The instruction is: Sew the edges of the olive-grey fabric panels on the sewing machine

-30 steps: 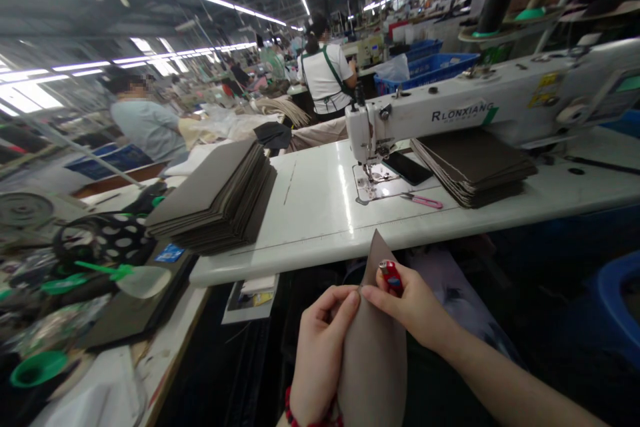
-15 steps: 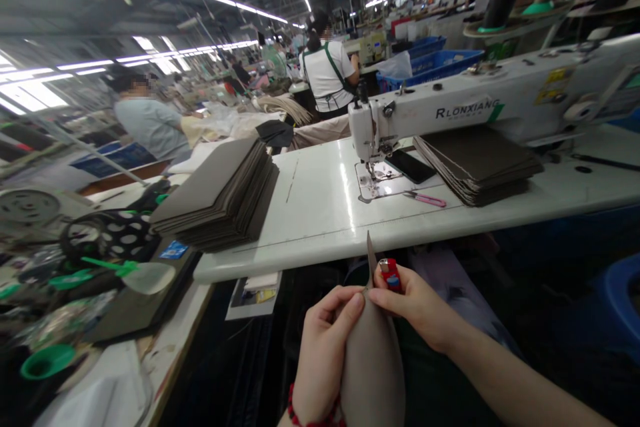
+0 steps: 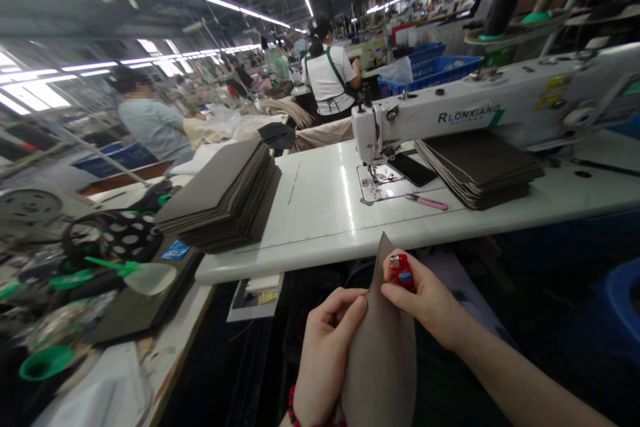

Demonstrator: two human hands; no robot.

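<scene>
A grey-brown fabric panel (image 3: 383, 353) is held upright before me, below the front edge of the sewing table. My left hand (image 3: 330, 333) pinches its left edge between thumb and fingers; a red beaded bracelet circles that wrist. Higher up, my right hand (image 3: 425, 300) grips a red lighter (image 3: 401, 271), with its metal top facing up and no flame visible. The right thumb and fingertips also meet the panel near its pointed upper corner. Part of the panel runs out of view at the bottom.
A white sewing machine (image 3: 450, 113) stands on the white table (image 3: 320, 213), with a phone (image 3: 413, 169) and pink thread snips (image 3: 429, 202) near its needle. Stacks of grey panels lie left (image 3: 220, 193) and right (image 3: 480, 160). Co-workers (image 3: 330, 77) sit beyond.
My right hand has shifted slightly right with the lighter, apart from the left hand. The panel has turned so more of its face and upper corner shows.
</scene>
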